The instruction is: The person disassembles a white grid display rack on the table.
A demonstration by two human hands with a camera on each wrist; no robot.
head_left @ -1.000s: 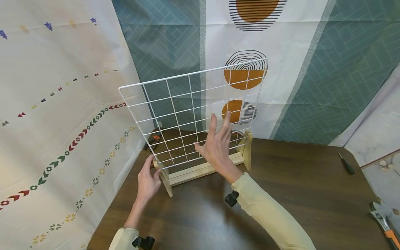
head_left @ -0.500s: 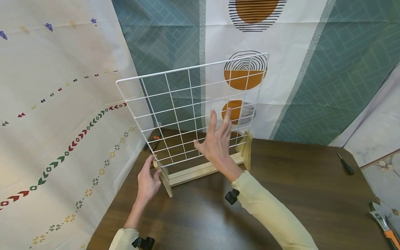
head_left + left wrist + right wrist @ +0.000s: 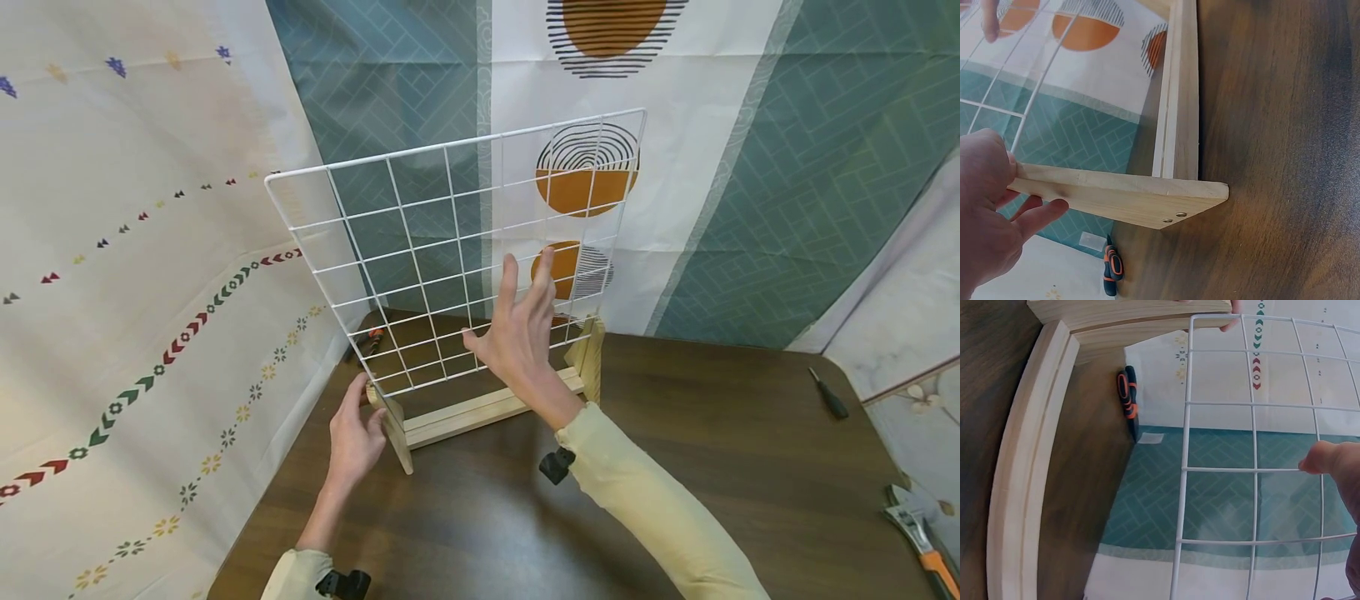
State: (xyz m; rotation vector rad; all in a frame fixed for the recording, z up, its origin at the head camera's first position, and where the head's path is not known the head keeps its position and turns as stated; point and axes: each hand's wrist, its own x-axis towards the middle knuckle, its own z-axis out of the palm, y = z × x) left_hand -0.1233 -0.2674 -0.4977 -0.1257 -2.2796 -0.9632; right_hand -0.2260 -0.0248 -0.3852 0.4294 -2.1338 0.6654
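Note:
In the head view a white wire grid panel (image 3: 450, 242) leans upright, slightly tilted, over a pale wooden stand (image 3: 465, 421). My left hand (image 3: 356, 442) grips the upper part of the stand's left wooden side piece (image 3: 1116, 194), close to the grid's lower left corner. Two metal fasteners show on that side piece in the left wrist view. My right hand (image 3: 517, 346) is at the near face of the grid, its fingers extended and spread. Its thumb (image 3: 1322, 457) touches a wire in the right wrist view. The right fingertips are partly out of that view.
An orange and black tool (image 3: 1112, 269) lies behind the stand, by the fabric wall. On the right of the dark wooden table (image 3: 697, 467) are a screwdriver (image 3: 828, 396) and an orange-handled adjustable wrench (image 3: 922, 537). Fabric hangs at the back and left.
The grid has risen and tilted, its top edge and left side moving upward in the head view. My right hand has moved slightly up with it. My left hand has stayed in place.

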